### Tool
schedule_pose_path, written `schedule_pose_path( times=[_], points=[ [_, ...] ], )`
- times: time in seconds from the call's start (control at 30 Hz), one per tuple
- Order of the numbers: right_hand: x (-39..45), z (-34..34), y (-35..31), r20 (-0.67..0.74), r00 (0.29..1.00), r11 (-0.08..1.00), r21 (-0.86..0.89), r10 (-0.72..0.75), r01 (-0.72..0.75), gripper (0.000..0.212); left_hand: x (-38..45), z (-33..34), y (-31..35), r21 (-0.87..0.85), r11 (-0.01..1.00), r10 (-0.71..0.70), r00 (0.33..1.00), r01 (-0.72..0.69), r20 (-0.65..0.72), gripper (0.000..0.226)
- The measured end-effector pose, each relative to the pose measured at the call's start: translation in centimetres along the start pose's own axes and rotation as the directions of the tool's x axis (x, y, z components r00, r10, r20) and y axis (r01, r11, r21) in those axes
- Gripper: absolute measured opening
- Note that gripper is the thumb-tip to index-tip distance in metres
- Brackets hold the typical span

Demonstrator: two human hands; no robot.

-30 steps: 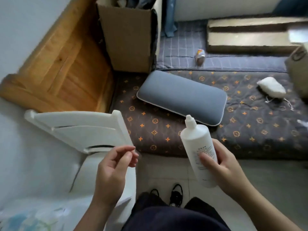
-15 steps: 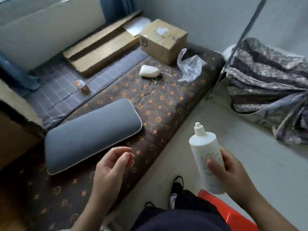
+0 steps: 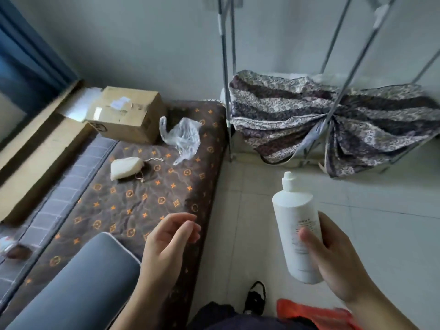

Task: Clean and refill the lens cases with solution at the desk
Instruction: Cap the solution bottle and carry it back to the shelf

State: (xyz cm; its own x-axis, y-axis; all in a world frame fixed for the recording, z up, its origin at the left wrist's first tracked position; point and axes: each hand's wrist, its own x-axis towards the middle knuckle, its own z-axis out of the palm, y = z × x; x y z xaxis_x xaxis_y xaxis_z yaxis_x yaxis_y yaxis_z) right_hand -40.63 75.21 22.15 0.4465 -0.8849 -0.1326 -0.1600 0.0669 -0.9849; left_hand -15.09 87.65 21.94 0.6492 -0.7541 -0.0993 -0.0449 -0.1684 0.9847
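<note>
My right hand (image 3: 333, 263) grips a tall white solution bottle (image 3: 296, 225) upright, its capped nozzle pointing up, over the tiled floor. My left hand (image 3: 166, 244) floats in front of me above the mattress edge, fingers loosely curled and holding nothing. No lens case or desk is in view.
A brown patterned mattress (image 3: 142, 186) lies on the left with a grey pillow (image 3: 78, 287), a cardboard box (image 3: 126, 114), a clear plastic bag (image 3: 182, 136) and a small white pouch (image 3: 126, 167). A metal rack (image 3: 228, 91) draped with patterned cloth (image 3: 309, 115) stands ahead. An orange object (image 3: 314, 313) sits by my knee.
My view has swung right, from the white chair and wooden furniture to the rack and tiled floor. Both hands keep their poses; the right one still holds the bottle.
</note>
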Motion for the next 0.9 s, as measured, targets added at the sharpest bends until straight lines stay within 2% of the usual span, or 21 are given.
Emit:
schedule_pose_path(
  times=[0.27, 0.57, 0.7, 0.9],
  points=[
    [8.5, -5.0, -0.8, -0.164, 0.986, 1.0, -0.005, 0.0, -0.001, 0.027, 12.0, 8.3, 2.4, -0.028, 0.999, 0.04, 0.983, -0.036, 0.179, 0.024],
    [22.6, -6.0, 0.7, -0.255, 0.966, 0.998, -0.027, 0.052, -0.061, 0.037, 28.1, 13.0, 0.8, -0.037, 0.997, 0.07, 0.959, -0.062, 0.273, 0.025],
    [29.5, -5.7, 0.3, -0.28, 0.957, 0.996, -0.031, 0.07, -0.081, 0.04, 36.5, 14.7, 0.6, -0.007, 1.0, 0.012, 0.945, -0.011, 0.327, 0.03],
    [37.6, -6.5, 0.0, -0.349, 0.933, 0.994, -0.025, 0.088, -0.103, 0.046, 46.6, 18.1, 1.5, 0.072, 0.995, 0.036, 0.916, -0.07, 0.399, 0.026]
  ],
)
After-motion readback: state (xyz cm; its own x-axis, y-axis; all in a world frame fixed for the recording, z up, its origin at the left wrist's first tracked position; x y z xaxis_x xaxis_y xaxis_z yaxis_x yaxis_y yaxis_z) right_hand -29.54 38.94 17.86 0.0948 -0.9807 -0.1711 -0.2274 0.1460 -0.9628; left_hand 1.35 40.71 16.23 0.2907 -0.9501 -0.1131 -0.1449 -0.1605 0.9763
